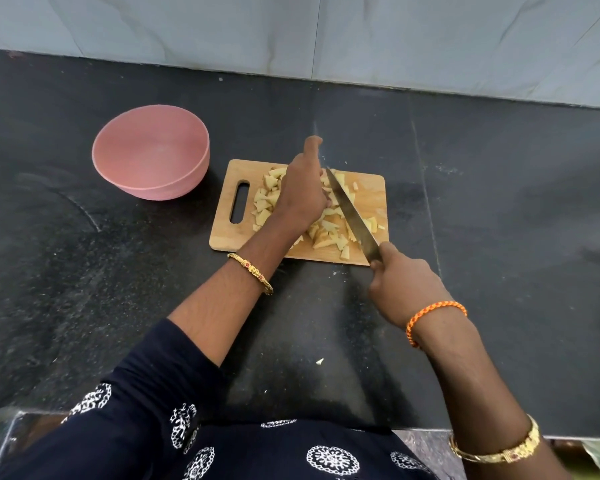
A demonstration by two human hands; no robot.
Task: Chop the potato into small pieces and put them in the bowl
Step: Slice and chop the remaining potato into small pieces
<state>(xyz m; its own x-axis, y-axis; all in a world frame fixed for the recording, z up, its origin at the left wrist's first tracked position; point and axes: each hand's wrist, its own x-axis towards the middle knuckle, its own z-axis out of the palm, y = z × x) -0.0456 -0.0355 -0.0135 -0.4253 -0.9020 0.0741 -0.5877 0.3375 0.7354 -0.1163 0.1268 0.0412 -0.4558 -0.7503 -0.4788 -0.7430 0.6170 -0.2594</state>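
Pale yellow potato pieces (327,230) lie heaped over a wooden cutting board (369,195) in the middle of the counter. My left hand (303,188) rests on the heap with its fingers curled down onto the pieces and the thumb sticking up. My right hand (400,284) grips the handle of a long knife (352,216), whose blade slants across the heap just right of my left hand. A pink bowl (151,155) stands to the left of the board, tilted a little, with nothing visible inside.
The black stone counter (499,202) runs back to a pale tiled wall (326,32). A stray potato bit (320,361) lies on the counter near the front edge.
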